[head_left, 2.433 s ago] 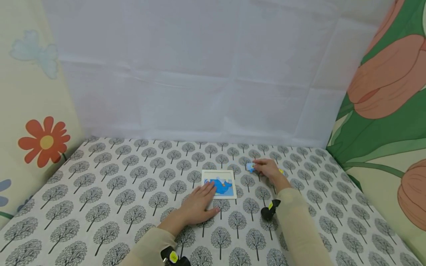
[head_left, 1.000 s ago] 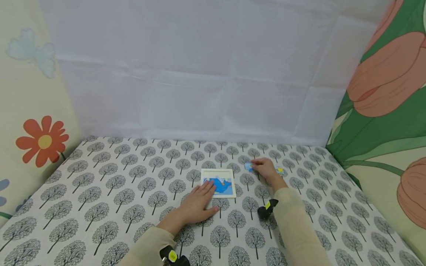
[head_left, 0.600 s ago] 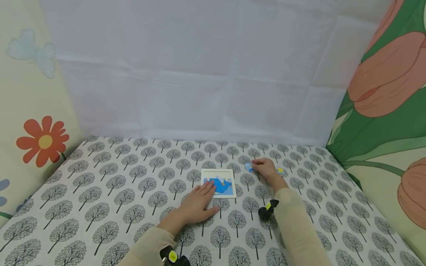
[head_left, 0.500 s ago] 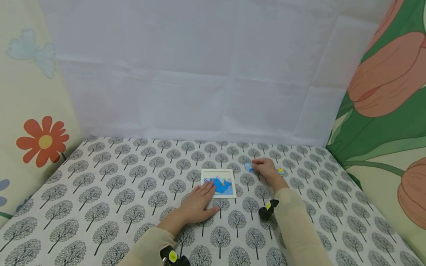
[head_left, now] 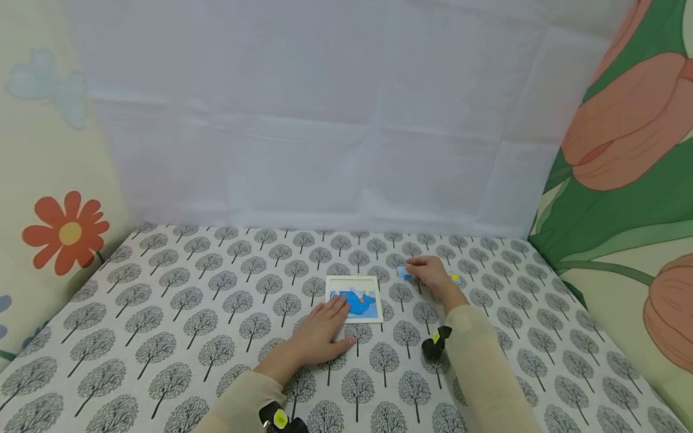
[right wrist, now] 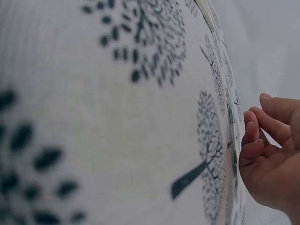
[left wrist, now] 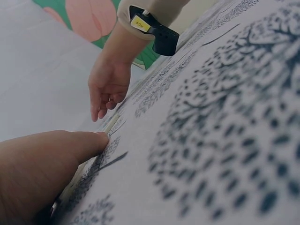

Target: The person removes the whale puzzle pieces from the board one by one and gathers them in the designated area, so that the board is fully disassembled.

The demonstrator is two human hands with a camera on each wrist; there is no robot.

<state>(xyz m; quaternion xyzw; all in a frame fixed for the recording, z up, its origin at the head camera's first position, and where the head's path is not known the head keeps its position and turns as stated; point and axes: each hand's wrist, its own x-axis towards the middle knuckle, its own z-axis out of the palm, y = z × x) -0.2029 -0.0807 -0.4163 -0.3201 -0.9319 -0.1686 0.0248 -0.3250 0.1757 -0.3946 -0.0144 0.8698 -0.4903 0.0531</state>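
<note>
A small white-framed picture puzzle (head_left: pixel 361 305) with a blue whale lies on the table. My left hand (head_left: pixel 320 335) rests flat over its lower left part, fingers outstretched, covering some of the picture. To the right of the frame, a light blue puzzle piece (head_left: pixel 402 273) shows beside the fingertips of my right hand (head_left: pixel 431 275), which hides part of it. A second piece with a yellow patch (head_left: pixel 454 277) lies just right of that hand. In the right wrist view, the right hand (right wrist: pixel 274 140) has loosely bent fingers with nothing visible between them, close to thin flat pieces (right wrist: pixel 230 112).
A white cloth printed with black trees (head_left: pixel 206 361) covers the table. At the back hangs a white sheet (head_left: pixel 325 120). Flower-patterned panels stand on the left (head_left: pixel 65 150) and right (head_left: pixel 622 180). A black wrist camera (head_left: pixel 436 344) sits at the right cuff.
Since the earliest frame, my right hand has shifted slightly left and the yellow-patched piece behind it shows more. The left hand stays on the puzzle. The head view has shifted a little.
</note>
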